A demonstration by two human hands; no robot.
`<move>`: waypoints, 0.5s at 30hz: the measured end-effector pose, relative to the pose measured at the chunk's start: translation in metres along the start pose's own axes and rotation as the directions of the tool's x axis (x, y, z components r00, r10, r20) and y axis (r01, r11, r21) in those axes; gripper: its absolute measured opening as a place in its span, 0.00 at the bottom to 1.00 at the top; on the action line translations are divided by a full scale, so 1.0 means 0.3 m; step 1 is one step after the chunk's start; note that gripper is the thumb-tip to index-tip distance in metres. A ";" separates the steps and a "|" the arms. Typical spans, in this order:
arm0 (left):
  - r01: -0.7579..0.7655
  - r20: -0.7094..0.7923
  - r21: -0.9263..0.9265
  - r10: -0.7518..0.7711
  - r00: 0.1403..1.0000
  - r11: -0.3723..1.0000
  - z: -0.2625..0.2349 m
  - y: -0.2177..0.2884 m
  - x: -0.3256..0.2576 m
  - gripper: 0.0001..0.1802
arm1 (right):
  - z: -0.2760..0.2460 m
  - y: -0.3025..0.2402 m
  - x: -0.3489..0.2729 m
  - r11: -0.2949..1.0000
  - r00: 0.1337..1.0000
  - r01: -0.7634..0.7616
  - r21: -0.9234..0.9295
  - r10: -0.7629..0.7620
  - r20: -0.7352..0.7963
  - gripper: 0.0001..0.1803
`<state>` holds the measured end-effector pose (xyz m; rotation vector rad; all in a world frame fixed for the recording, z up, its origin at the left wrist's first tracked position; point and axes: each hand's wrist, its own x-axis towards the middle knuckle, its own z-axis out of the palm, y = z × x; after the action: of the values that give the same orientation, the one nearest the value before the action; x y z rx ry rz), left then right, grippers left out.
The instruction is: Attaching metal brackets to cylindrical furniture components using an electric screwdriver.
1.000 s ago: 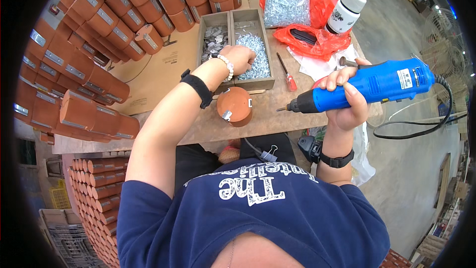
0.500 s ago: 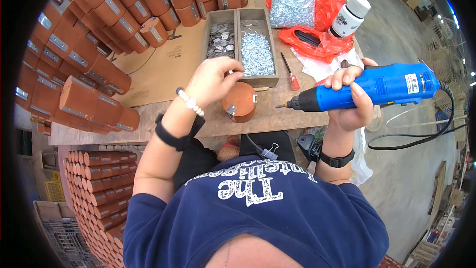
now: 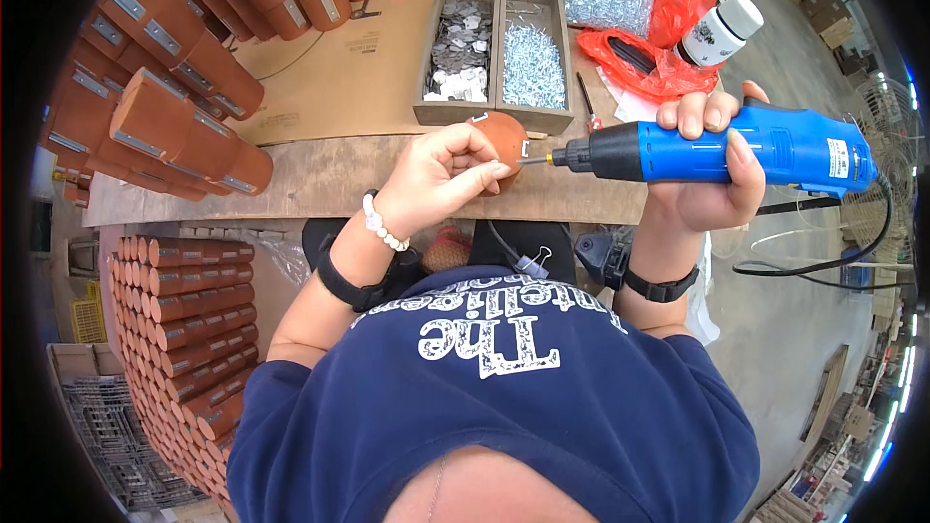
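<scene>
My right hand (image 3: 705, 203) is wrapped round a blue electric screwdriver (image 3: 678, 152) held level, its black nose toward the left. The bit (image 3: 535, 161) reaches the right side of a terracotta-coloured round pot (image 3: 504, 136), close to a small metal fitting (image 3: 525, 148) there; whether it touches is too small to tell. At the pot's left, my left hand (image 3: 448, 174) has thumb and forefinger pinched together over it. What lies between those fingertips, if anything, is hidden. The left hand also covers part of the pot.
Just beyond the pot, a two-part wooden box (image 3: 499, 48) holds flat metal pieces and screws. A hand screwdriver (image 3: 588, 102), red plastic bags (image 3: 644, 68) and a white bottle (image 3: 722, 29) lie to the right. Stacked terracotta-coloured cylinders (image 3: 184, 131) fill the left; the power cord (image 3: 809, 271) hangs at the right.
My left hand has come from the box's near edge down to the pot. The electric screwdriver's bit has moved up to the pot's right side. The whole view has shifted slightly.
</scene>
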<state>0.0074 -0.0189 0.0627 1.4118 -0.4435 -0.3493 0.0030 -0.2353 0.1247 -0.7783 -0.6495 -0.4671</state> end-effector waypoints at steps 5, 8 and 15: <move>0.025 0.004 -0.052 -0.025 1.000 0.998 0.005 -0.016 -0.008 0.03 | 0.027 0.012 -0.002 1.000 1.000 0.018 0.019 -0.018 0.019 0.27; 0.001 0.016 -0.050 0.000 1.000 0.999 0.006 -0.017 -0.010 0.04 | 0.038 0.021 -0.010 1.000 1.000 0.004 0.007 -0.004 0.022 0.27; -0.066 0.043 0.027 0.065 0.997 0.997 0.007 -0.024 -0.022 0.04 | 0.049 0.023 -0.018 1.000 0.999 -0.014 -0.014 0.014 0.050 0.29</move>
<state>0.0007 -0.0186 0.0551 1.4164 -0.5302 -0.3210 -0.0020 -0.2190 0.1254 -0.8094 -0.6878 -0.4407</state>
